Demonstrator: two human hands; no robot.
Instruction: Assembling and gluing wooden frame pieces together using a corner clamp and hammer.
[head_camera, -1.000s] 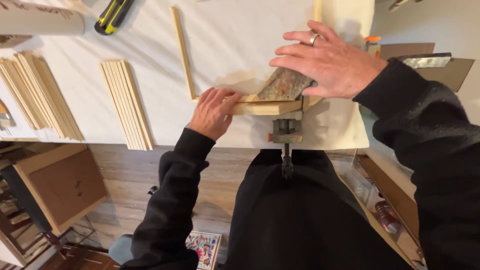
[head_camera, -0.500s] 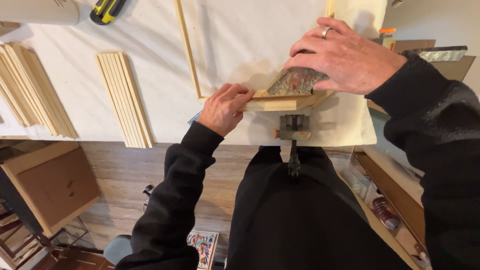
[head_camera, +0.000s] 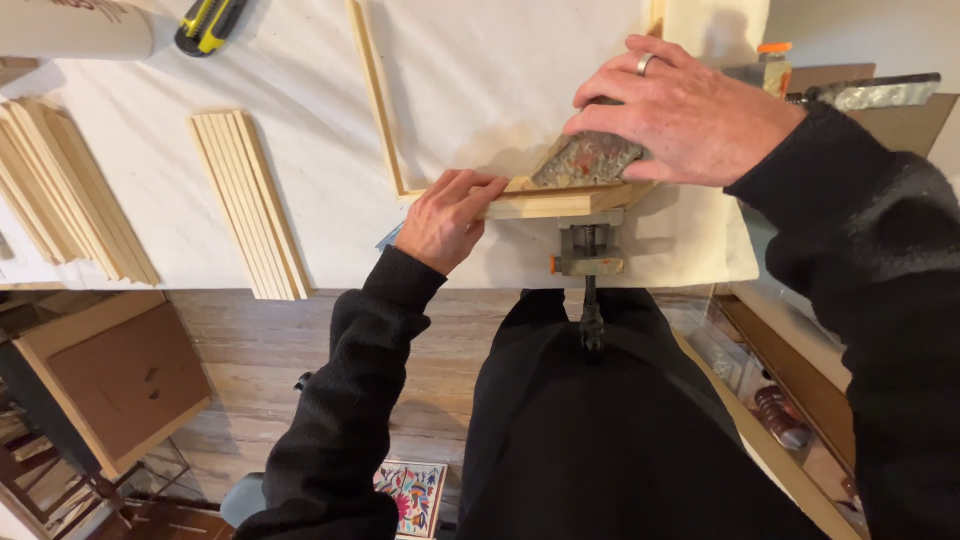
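Now right hand (head_camera: 690, 115) fingers (head_camera: 610, 90) press sanding block (head_camera: 585, 160).

both hands bare; long black sleeves, black top, a plain ring, possibly silver, on the right hand (head_camera: 690, 115).

A home workshop: clamp (head_camera: 588, 255) on the worktable (head_camera: 330, 150), stacked wood strips (head_camera: 250, 200), utility knife (head_camera: 208, 22).
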